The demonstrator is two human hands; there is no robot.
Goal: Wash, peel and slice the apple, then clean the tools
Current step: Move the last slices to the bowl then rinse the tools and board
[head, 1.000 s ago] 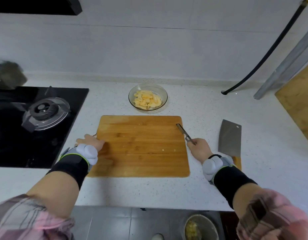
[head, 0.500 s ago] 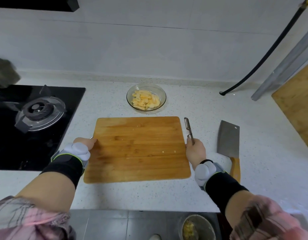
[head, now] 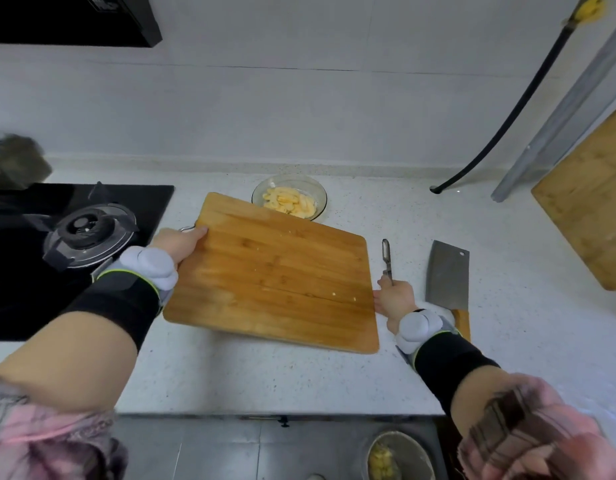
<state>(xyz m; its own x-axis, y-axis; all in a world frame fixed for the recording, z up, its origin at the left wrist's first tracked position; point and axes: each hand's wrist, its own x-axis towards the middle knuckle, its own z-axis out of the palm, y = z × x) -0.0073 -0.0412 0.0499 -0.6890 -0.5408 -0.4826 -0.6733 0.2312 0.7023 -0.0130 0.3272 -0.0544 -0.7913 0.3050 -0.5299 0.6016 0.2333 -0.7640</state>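
Left hand grips the tilted cutting board; right hand pinches the peeler. Board could clip the bowl of apple slices just behind it.

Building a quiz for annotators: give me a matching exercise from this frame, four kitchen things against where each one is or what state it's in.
Things:
1. cutting board
2. peeler
3. cleaver
4. glass bowl

Places or states:
A. lying on the counter, not held
B. gripped in the right hand
C. filled with apple slices, by the wall
D. tilted, held at its left edge by the left hand

Pairs: 1-D, 2-B, 3-A, 4-C
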